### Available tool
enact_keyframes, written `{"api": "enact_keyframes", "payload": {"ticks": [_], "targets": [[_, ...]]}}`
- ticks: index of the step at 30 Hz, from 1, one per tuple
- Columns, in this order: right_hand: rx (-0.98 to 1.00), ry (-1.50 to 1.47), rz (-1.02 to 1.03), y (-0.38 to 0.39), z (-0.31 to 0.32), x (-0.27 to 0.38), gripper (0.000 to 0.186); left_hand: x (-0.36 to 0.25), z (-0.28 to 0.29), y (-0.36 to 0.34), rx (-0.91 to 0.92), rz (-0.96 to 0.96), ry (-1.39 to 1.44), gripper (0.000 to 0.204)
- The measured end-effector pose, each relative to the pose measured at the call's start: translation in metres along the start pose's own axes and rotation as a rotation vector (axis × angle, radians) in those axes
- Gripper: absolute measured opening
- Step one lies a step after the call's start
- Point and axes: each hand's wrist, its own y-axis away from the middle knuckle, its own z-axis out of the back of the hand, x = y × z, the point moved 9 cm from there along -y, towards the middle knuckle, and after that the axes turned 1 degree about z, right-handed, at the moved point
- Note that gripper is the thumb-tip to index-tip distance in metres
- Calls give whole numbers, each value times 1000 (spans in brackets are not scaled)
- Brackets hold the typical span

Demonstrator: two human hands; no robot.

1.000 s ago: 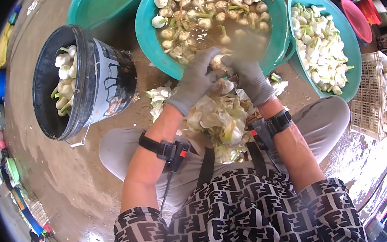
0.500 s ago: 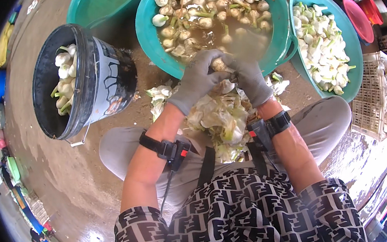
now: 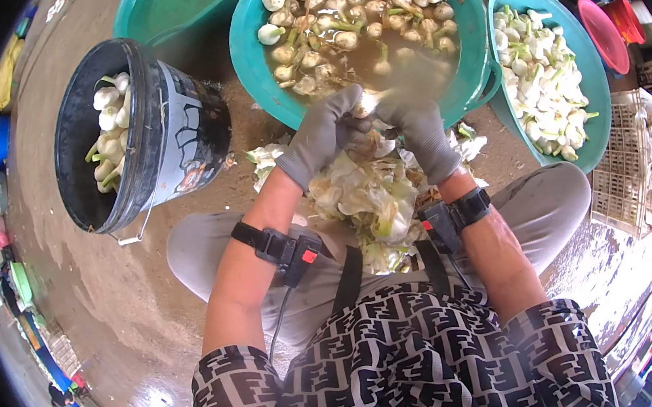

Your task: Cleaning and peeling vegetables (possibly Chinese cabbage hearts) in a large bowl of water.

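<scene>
Both my hands wear grey gloves and meet at the near rim of a teal tub (image 3: 248, 72) of brown water with garlic bulbs (image 3: 346, 40) in it. My left hand (image 3: 319, 136) is closed on a pale garlic bulb (image 3: 365, 105), its thumb and fingers round the near-left side. My right hand (image 3: 422, 136) is closed at the bulb's right side; a blurred smear hides part of its fingertips. Below the hands, a heap of peeled garlic skins (image 3: 367, 196) lies between my legs.
At left a black-lined bucket (image 3: 75, 160) lies tilted with white garlic bulbs inside. Another teal tub (image 3: 143, 6) stands at the far left. To the right are a teal basin (image 3: 600, 91) of peeled garlic, a plastic crate (image 3: 623, 171) and a pink basin (image 3: 605, 34).
The bulb has turned and moved slightly left, showing a paler side. My left hand has shifted a little left, and my right hand has drawn slightly away from it.
</scene>
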Motion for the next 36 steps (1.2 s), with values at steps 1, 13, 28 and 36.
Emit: {"api": "enact_keyframes", "payload": {"ticks": [1, 13, 28, 36], "targets": [[-7, 21, 8, 0, 1, 2, 13, 1, 2, 0, -42, 11, 30, 37], [56, 22, 12, 5, -2, 13, 16, 4, 9, -4, -28, 25, -85, 31], [-52, 371, 38, -1, 0, 12, 15, -51, -5, 17, -420, -276, -1115, 22], [-26, 575, 401, 15, 37, 55, 19, -50, -18, 16, -30, -405, -580, 12]]}}
